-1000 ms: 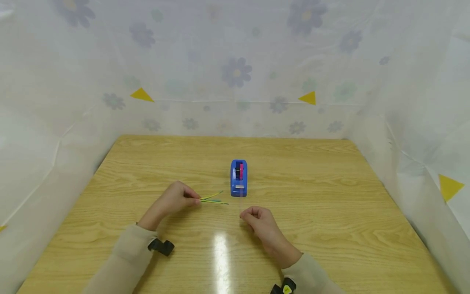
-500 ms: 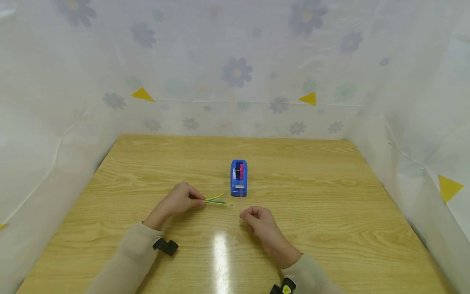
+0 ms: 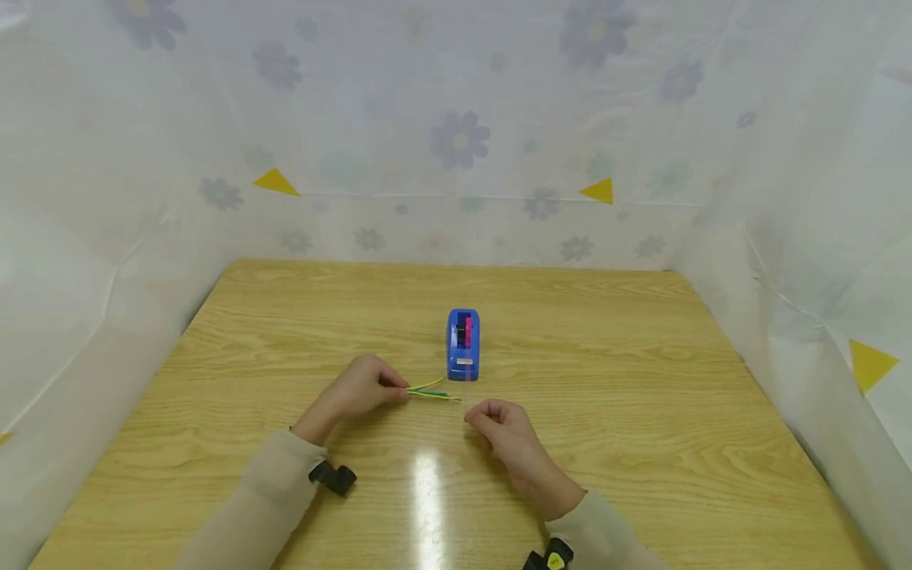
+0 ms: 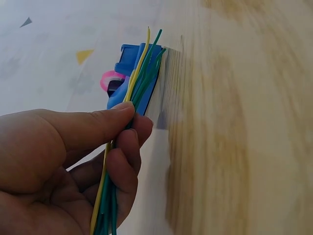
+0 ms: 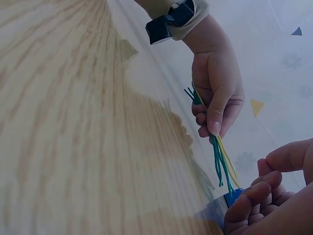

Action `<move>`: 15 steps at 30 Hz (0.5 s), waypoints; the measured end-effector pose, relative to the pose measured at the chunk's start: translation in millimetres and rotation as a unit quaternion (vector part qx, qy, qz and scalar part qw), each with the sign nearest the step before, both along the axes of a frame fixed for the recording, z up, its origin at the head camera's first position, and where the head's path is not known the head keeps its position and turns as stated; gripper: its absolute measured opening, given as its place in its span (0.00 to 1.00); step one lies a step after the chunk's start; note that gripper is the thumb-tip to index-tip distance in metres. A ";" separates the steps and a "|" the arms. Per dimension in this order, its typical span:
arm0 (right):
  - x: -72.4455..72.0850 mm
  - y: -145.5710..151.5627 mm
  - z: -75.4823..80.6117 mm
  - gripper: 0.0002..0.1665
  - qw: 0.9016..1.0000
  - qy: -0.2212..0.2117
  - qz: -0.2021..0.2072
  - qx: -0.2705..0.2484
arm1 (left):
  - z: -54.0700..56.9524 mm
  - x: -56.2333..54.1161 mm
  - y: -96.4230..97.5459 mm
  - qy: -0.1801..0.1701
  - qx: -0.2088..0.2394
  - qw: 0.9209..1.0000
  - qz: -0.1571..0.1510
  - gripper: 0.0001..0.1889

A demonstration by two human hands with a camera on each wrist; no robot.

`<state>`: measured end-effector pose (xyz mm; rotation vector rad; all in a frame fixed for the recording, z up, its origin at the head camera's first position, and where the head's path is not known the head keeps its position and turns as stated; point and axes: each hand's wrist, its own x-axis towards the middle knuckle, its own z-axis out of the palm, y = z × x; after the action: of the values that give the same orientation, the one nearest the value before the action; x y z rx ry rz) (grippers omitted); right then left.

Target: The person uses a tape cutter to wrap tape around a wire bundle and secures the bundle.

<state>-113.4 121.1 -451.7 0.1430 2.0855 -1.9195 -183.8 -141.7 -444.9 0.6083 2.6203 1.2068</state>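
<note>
A blue tape dispenser (image 3: 463, 370) with a pink-cored roll stands mid-table in the head view. From it a clear strip of tape (image 3: 467, 392) stretches toward the wearer, its near end pinched between thumb and forefinger of my right hand (image 3: 520, 451). My left hand (image 3: 359, 389) pinches a bundle of thin green and yellow wires (image 4: 139, 81) between thumb and fingers. Their loose ends fan out to the right, close to the strip; whether they touch it I cannot tell. In the left wrist view, the bundle's other end runs down past the curled fingers.
The wooden table (image 3: 606, 332) carries these things, with a bright light reflection near its front. White flower-patterned sheeting (image 3: 456, 95) with yellow triangles hangs at the back and both sides. A black strap (image 3: 333, 478) sits on the left wrist.
My left hand has shifted right with the wires, bringing their tips close to the tape strip. The right hand and the dispenser have stayed in place.
</note>
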 end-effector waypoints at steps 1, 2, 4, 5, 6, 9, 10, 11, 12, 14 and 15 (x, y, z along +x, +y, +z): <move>-0.1 -0.1 -0.1 0.10 1.000 0.000 0.000 0.000 | 0.2 0.0 1.6 -0.004 -0.001 1.000 0.001 0.03; -0.2 -0.1 0.2 0.10 1.000 0.001 0.000 -0.001 | 0.7 0.1 3.1 -0.006 0.000 1.000 0.002 0.03; -0.4 -0.4 0.0 0.09 1.000 0.005 0.000 -0.003 | 0.7 0.1 6.4 -0.011 0.000 1.000 0.004 0.03; -0.4 -0.5 -0.1 0.09 1.000 0.006 0.001 -0.004 | 0.7 0.2 7.8 -0.012 0.002 1.000 0.003 0.03; -0.3 -0.6 -0.3 0.09 1.000 0.007 0.001 -0.004 | 0.3 0.3 9.3 -0.013 0.003 1.000 0.001 0.03; 0.1 -0.6 -0.3 0.09 1.000 0.010 0.003 -0.004 | -0.5 1.0 13.9 -0.018 0.010 1.000 -0.002 0.03; 0.2 -0.6 -0.2 0.10 1.000 0.009 0.004 -0.004 | -0.7 1.3 15.3 -0.017 0.012 1.000 -0.004 0.03; 0.4 -0.6 -0.2 0.10 1.000 0.008 0.004 -0.003 | -0.6 1.6 16.8 -0.016 0.015 1.000 -0.007 0.04; 0.5 -0.6 0.0 0.10 1.000 0.009 0.004 -0.004 | -0.4 1.8 18.5 -0.016 0.016 1.000 -0.007 0.03; 0.5 -0.8 0.0 0.10 1.000 0.009 0.004 -0.007 | -0.1 2.3 21.6 -0.015 0.020 1.000 -0.007 0.03; 0.6 -0.9 0.0 0.10 1.000 0.009 0.003 -0.010 | 0.0 2.4 23.1 -0.015 0.022 1.000 -0.008 0.03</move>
<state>-112.9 120.2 -451.7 0.1159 2.0755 -1.9429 -181.4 -118.6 -444.9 0.6120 2.5664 1.2615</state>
